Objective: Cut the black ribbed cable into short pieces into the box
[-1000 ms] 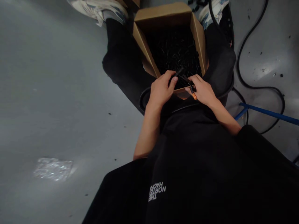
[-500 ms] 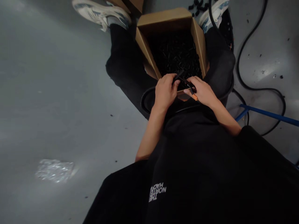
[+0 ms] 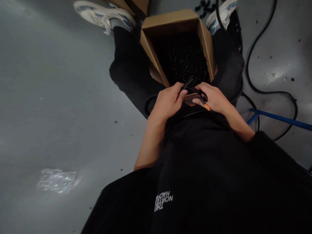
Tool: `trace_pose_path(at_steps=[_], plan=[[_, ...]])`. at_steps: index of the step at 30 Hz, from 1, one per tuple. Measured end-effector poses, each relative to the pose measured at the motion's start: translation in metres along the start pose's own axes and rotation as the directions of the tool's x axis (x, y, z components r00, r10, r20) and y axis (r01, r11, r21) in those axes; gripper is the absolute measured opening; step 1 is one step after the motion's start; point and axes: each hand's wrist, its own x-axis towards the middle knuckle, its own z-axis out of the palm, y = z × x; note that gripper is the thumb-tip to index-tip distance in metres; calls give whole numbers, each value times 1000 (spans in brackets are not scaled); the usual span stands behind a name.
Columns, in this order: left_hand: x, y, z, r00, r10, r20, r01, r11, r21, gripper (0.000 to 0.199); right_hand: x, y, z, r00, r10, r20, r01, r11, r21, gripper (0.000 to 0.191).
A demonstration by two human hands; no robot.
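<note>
My left hand (image 3: 170, 100) is closed around a black ribbed tube (image 3: 190, 83), whose end points over the near side of an open cardboard box (image 3: 207, 42). The tube also loops back past that wrist across my lap. In my right hand (image 3: 214, 98) is a hand cutter (image 3: 206, 106) with dark, orange-tipped handles; its jaws are too dark to make out, beside the tube. Short black tube pieces (image 3: 181, 57) fill the bottom of the box, which sits between my legs.
Several loose black pieces (image 3: 206, 8) lie by my shoe at the top. A long black tube (image 3: 248, 61) winds over the grey floor at right, near a blue metal bar (image 3: 282, 119). Crumpled clear plastic (image 3: 57, 179) lies at lower left.
My left hand has shifted slightly left and towards my body, and more of the ribbed tube's end shows beyond its fingers. My right hand and the cutter have moved slightly towards me.
</note>
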Motion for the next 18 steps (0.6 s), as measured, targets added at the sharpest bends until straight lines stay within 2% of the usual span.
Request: trace_pose_path(at_steps=[6,8,11,15,18], plan=[[-19,26,-47,982,144,121,-128,983,-133,62,-15,-34,-30,987,-124,106,122,992,26,59],[-22,35,-58,973,195,120,-173,970,-170,61,-20,-45,-36,983,-154,105,154,988,9,61],[-25,44,-62,973,217,80,-204,969,-141,55,-24,-54,-36,985,-165,55,169,983,-71,62],[-28,48,-56,975,220,42,-217,974,-65,48,-23,-57,-33,984,-176,26,178,973,-149,63],[-28,42,-58,968,236,80,-223,963,-149,53,-24,-55,-34,972,-223,68,229,968,-97,59]])
